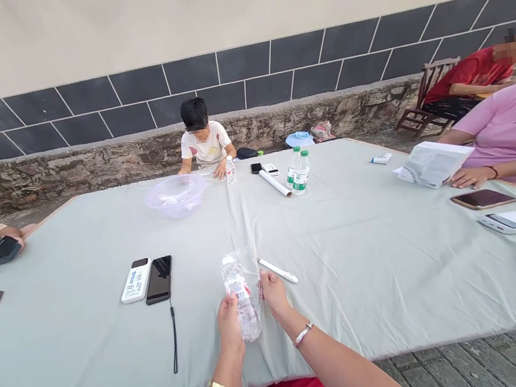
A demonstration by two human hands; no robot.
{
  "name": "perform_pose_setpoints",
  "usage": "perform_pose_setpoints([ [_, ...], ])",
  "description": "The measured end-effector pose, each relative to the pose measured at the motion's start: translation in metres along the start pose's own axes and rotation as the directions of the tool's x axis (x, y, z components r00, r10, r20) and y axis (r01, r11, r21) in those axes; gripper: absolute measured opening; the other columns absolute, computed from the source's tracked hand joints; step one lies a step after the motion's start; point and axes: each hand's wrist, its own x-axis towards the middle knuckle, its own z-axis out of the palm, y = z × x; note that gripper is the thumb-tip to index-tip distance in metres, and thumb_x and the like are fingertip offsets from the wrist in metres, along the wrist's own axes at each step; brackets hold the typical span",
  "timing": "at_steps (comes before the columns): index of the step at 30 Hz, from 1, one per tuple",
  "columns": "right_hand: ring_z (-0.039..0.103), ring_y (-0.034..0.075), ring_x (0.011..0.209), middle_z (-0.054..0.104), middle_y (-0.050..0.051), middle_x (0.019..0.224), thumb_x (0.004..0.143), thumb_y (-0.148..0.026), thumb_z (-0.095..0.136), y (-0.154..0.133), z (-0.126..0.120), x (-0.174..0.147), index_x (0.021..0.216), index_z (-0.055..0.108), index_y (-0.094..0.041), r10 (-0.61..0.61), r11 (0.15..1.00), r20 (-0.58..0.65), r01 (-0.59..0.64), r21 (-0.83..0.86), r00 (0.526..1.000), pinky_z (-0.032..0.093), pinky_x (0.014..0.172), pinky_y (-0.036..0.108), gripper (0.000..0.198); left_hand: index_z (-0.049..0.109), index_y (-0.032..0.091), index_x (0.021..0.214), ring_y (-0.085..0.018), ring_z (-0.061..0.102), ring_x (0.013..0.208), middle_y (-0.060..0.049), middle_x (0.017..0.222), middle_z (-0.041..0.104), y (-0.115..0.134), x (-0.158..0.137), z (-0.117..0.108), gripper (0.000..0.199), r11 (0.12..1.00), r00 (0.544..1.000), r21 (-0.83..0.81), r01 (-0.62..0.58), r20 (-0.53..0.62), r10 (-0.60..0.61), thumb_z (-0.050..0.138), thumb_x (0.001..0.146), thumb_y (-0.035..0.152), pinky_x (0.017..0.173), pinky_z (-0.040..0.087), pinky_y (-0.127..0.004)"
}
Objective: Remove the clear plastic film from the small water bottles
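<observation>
Clear film (pixel 251 263) could tear or crease if our right hand (pixel 273 293), pinching its right side, pulls unevenly; the bottle (pixel 243 300) could slip if our left hand (pixel 229 319), grasping its side, loosens on slick plastic; we see that bottle at the lower centre of the frame, transparent and white-capped, its red-and-white label partly veiled by wrinkles.

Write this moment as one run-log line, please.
left hand: holds bottle | right hand: pinches clear film | near right hand: white pen-like item | left of bottle: black phone
</observation>
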Motion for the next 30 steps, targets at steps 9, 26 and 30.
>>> perform_pose_setpoints([
  [9,0.057,0.014,0.052,0.065,0.004,0.07,0.083,-0.067,0.046,-0.012,-0.013,-0.015,0.081,0.048,-0.022,0.281,0.952,0.137,-0.294,0.085,0.95,0.048,0.051,0.028,0.045,0.069,0.012,0.099,-0.023,0.07,0.081,-0.01,0.089,0.074,0.006,0.0,-0.009,0.041,0.914,0.955,-0.299,0.274,0.197,-0.222,0.072,0.074,0.045,0.078,0.054,-0.035],
  [26,0.045,0.009,0.041,0.05,-0.007,0.053,0.083,-0.037,0.05,0.007,-0.017,-0.03,0.07,0.043,-0.023,0.172,0.985,0.193,-0.175,-0.002,0.966,0.041,0.048,0.024,0.02,0.065,0.019,0.094,-0.019,0.069,0.076,-0.005,0.085,0.073,0.012,0.015,-0.019,0.038,0.936,0.997,-0.342,0.08,0.034,-0.073,0.075,0.072,0.048,0.071,0.054,-0.032],
  [30,0.041,0.008,0.041,0.043,-0.009,0.05,0.08,-0.041,0.053,0.01,-0.025,-0.027,0.069,0.044,-0.023,0.151,0.988,0.176,-0.156,0.016,0.973,0.039,0.048,0.023,0.023,0.065,0.014,0.101,-0.026,0.07,0.086,-0.013,0.089,0.073,0.019,0.017,-0.023,0.043,0.844,0.931,-0.396,0.361,0.209,-0.299,0.055,0.085,0.053,0.078,0.055,-0.039],
])
